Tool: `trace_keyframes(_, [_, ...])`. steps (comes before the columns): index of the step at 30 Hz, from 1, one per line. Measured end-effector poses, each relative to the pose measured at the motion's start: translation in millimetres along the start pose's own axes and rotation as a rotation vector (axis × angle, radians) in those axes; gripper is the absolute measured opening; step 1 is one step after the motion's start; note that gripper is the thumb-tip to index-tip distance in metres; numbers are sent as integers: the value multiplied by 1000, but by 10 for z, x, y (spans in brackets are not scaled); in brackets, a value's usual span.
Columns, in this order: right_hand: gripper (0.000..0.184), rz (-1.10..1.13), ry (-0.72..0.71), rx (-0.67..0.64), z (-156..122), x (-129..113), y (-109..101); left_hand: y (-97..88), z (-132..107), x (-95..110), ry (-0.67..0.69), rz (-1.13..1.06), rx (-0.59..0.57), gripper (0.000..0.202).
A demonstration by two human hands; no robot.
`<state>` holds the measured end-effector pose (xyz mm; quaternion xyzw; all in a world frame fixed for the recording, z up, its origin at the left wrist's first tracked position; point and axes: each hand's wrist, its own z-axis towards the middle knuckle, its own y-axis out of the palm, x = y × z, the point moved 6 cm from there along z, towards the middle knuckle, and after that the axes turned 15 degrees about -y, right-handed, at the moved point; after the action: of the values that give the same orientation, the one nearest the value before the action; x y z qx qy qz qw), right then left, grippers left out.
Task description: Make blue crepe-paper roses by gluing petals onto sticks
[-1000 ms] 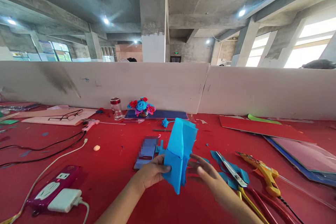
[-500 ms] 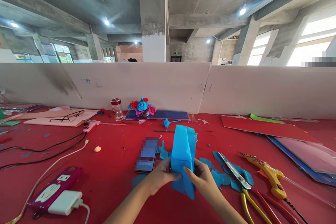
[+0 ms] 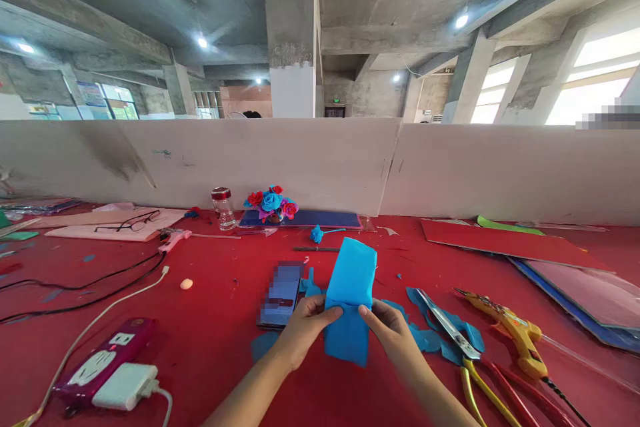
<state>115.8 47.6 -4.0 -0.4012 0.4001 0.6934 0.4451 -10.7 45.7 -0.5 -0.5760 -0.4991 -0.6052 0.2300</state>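
Both hands hold a folded strip of blue crepe paper (image 3: 352,287) upright above the red table (image 3: 210,320). My left hand (image 3: 301,327) pinches its left edge near the middle, thumb in front. My right hand (image 3: 391,330) pinches the right edge at the same height. The paper is folded flat and narrow, its top leaning away from me. Blue paper scraps (image 3: 430,333) lie just right of my hands, under a pair of scissors (image 3: 450,337).
A phone (image 3: 281,293) lies left of the paper. A yellow glue gun (image 3: 510,333) and coloured sheets (image 3: 505,247) sit at the right. A power strip (image 3: 100,363), cables, glasses (image 3: 131,220), a glass jar (image 3: 222,207) and a paper flower bouquet (image 3: 271,203) stand by the white partition.
The loosely opened blue paper has been pressed into a flat narrow strip. My right hand moved in from the right and now pinches the paper's edge.
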Motion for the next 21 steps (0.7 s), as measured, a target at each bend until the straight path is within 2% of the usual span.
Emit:
trace_keyframes(8, [34, -37, 88, 102, -24, 110, -113, -12, 18, -44, -29, 7, 14, 35])
trace_keyframes(11, [35, -52, 109, 93, -29, 150, -109, 14, 1, -47, -59, 43, 16, 35])
trace_keyframes(15, [36, -62, 67, 71, 0, 170, -92, 7, -24, -56, -81, 90, 60, 36])
trace_keyframes(19, [37, -65, 22, 126, 1, 149, -115, -36, -29, -107, -116, 108, 137, 56])
trace_keyframes(21, [39, -81, 17, 191, -17, 136, -150, -15, -30, -118, -103, 122, 114, 73])
